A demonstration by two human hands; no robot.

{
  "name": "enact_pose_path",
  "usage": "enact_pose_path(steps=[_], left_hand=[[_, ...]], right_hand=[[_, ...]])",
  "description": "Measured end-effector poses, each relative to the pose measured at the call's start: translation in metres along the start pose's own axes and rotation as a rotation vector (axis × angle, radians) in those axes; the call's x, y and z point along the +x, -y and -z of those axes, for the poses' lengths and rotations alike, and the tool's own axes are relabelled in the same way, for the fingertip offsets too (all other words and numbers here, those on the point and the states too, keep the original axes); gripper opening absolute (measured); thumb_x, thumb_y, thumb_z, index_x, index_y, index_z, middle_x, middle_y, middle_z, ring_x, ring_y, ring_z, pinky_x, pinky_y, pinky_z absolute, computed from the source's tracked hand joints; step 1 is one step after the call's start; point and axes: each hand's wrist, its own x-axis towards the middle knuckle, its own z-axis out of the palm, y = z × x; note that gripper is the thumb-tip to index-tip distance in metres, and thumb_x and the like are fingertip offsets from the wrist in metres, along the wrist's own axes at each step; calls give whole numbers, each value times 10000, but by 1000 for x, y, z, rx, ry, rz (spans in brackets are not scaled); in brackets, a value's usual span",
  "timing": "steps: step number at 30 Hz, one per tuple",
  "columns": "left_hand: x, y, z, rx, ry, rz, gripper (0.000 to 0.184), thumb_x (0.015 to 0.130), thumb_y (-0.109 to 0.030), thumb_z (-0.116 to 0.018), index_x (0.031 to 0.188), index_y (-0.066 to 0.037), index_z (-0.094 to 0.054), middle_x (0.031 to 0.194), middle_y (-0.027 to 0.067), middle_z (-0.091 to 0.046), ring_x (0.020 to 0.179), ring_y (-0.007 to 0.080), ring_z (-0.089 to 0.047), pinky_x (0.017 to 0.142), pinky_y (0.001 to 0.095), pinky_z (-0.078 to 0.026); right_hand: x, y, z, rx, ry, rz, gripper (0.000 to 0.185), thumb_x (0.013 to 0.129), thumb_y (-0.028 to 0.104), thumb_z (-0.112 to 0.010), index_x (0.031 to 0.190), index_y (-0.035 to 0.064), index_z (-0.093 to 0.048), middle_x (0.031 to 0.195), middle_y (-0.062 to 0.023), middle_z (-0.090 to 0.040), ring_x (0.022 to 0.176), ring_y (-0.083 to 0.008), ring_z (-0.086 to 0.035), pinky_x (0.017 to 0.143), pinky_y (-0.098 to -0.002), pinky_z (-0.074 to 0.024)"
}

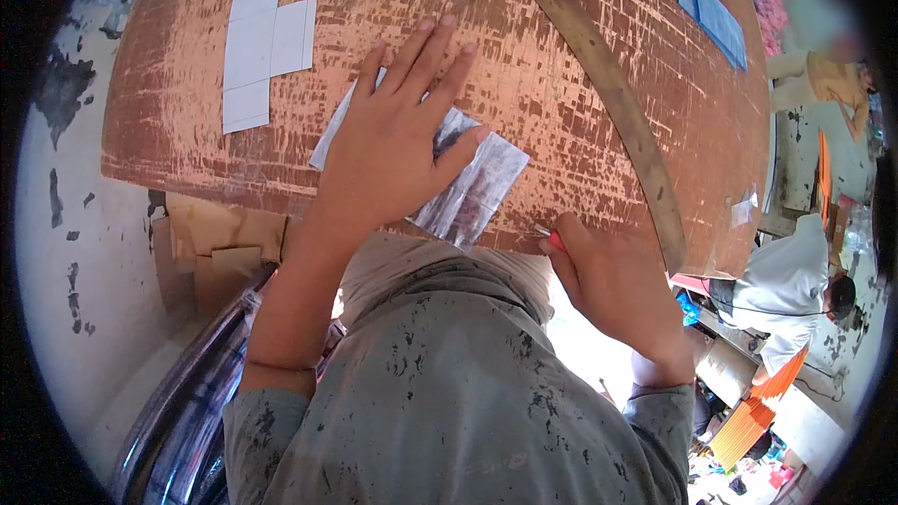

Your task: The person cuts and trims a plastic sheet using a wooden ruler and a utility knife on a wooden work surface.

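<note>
My left hand (pixel 383 150) lies flat, fingers spread, over a grey-and-white streaked sheet piece (pixel 491 173) near the front edge of the board. Part of that piece is hidden under the palm. Closed around a red-handled cutter knife (pixel 556 239), my right hand (pixel 613 281) is at the board's front edge, right of the sheet. The knife's thin metal tip points left toward the sheet, apart from it; most of the handle is hidden in the fist. A white cut-out pattern piece (pixel 251 56) with drawn lines sits to the left of my left hand.
A long brown metal or wooden ruler (pixel 608 84) crosses the scored brown tabletop (pixel 505 47) on the right. Folded blue pieces (pixel 713 19) lie at the far right. Beyond the right edge are a person in white (pixel 776 276) and orange sheets (pixel 758 411). Cardboard (pixel 224 252) stands lower left.
</note>
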Motion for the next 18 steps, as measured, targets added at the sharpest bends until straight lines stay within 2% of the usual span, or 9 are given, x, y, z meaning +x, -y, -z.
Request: enact_pose_path(steps=[3, 7, 9, 12, 16, 18], left_hand=[[0, -1, -1, -15, -16, -11, 703, 1051, -467, -655, 1605, -51, -534, 1745, 193, -411, 1613, 356, -385, 1331, 582, -263], [-1, 1, -1, -14, -17, -21, 695, 1047, -468, -662, 1578, -32, -560, 1738, 207, -417, 1610, 364, -391, 1324, 584, -268], [-2, 2, -2, -36, -2, -3, 716, 1047, -485, -651, 1613, -64, -528, 1769, 181, -379, 1625, 364, -370, 1335, 587, -243], [-2, 2, -3, -69, 10, 17, 739, 1047, -503, -639, 1647, -97, -498, 1798, 154, -342, 1639, 365, -351, 1346, 588, -217], [-2, 1, -2, -72, 13, 21, 742, 1046, -508, -639, 1651, -102, -498, 1798, 151, -344, 1636, 368, -354, 1347, 583, -214], [-2, 2, -2, -68, 17, 23, 745, 1045, -507, -639, 1654, -103, -494, 1797, 151, -345, 1638, 367, -351, 1347, 583, -214]], right_hand=[[9, 4, -14, 66, -72, 53, 223, 1106, 279, -630, 1074, 61, -598, 714, -197, -686, 699, -432, -723, 626, -561, -533], [27, 12, -24, 91, -45, 70, 228, 1106, 275, -630, 1095, 50, -590, 747, -205, -700, 700, -437, -723, 623, -565, -534], [31, 15, -23, 90, 7, 107, 257, 1146, 284, -524, 1170, 29, -547, 788, -244, -737, 742, -466, -755, 640, -592, -578], [34, 17, -22, 84, 13, 101, 278, 1149, 290, -519, 1171, 14, -546, 766, -251, -733, 737, -471, -756, 643, -598, -580], [33, 17, -21, 82, 25, 102, 289, 1149, 290, -519, 1159, 3, -547, 757, -253, -728, 729, -475, -752, 645, -603, -581], [33, 18, -21, 85, 4, 60, 210, 1106, 230, -613, 1112, 24, -574, 794, -221, -719, 734, -461, -723, 637, -573, -536]])
